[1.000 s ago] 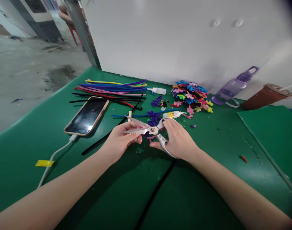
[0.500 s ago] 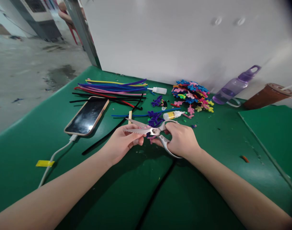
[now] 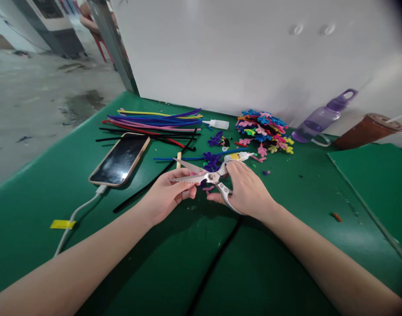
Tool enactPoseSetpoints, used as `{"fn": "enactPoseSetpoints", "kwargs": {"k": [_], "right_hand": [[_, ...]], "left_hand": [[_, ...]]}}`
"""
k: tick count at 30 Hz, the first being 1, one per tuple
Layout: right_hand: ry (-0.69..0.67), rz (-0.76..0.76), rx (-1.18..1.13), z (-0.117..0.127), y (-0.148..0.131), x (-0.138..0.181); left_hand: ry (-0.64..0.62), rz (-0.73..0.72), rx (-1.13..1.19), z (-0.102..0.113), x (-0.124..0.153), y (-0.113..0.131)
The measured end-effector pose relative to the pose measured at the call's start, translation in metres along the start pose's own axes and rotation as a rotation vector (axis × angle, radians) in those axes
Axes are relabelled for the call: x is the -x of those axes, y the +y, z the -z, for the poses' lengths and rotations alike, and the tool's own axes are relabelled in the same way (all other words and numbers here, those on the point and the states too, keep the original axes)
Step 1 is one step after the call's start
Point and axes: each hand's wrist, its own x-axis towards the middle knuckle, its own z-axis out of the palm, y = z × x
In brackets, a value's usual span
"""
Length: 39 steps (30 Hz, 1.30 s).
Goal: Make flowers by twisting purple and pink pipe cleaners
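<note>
My right hand grips a pair of metal scissors by the handles, its thumb apart below. The blades are spread and point left, over the fingers of my left hand. That hand is closed in a pinch on a small pink pipe cleaner piece, mostly hidden behind the blades and fingers. Just beyond the scissors lie purple pipe cleaner flowers and a glue bottle with a yellow label. A pale stick shows past my left fingertips, and a pink curled piece sits beneath the scissors.
Long coloured pipe cleaners lie at the back left beside a charging phone. A heap of pipe cleaner flowers is at the back. A purple bottle and a brown drink cup stand on the right of the green table.
The scissors stay spread while my right hand shifts slightly on the handles. Its lower thumb has come off the pink curled piece a little. My left hand barely moves.
</note>
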Motion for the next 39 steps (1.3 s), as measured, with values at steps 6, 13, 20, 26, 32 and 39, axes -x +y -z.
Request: {"fn": "enactPoseSetpoints", "kwargs": {"k": [6, 13, 20, 26, 32, 39], "right_hand": [[-0.030, 0.017, -0.045, -0.003, 0.002, 0.000], [-0.041, 0.008, -0.073, -0.002, 0.000, 0.000], [-0.033, -0.017, -0.039, -0.002, -0.002, 0.000], [0.015, -0.054, -0.019, -0.003, -0.001, 0.002], [0.064, -0.273, -0.082, 0.001, 0.007, -0.001], [0.078, -0.085, -0.079, -0.006, 0.011, -0.004]], "left_hand": [[0.021, 0.035, 0.033, -0.002, -0.002, 0.001], [-0.003, 0.058, 0.012, -0.002, -0.002, 0.002], [-0.029, 0.032, 0.006, 0.002, -0.002, 0.000], [-0.064, 0.026, -0.018, 0.004, -0.001, -0.001], [-0.064, 0.026, -0.008, 0.003, -0.002, 0.001], [-0.027, -0.006, 0.028, 0.004, -0.004, 0.000]]}}
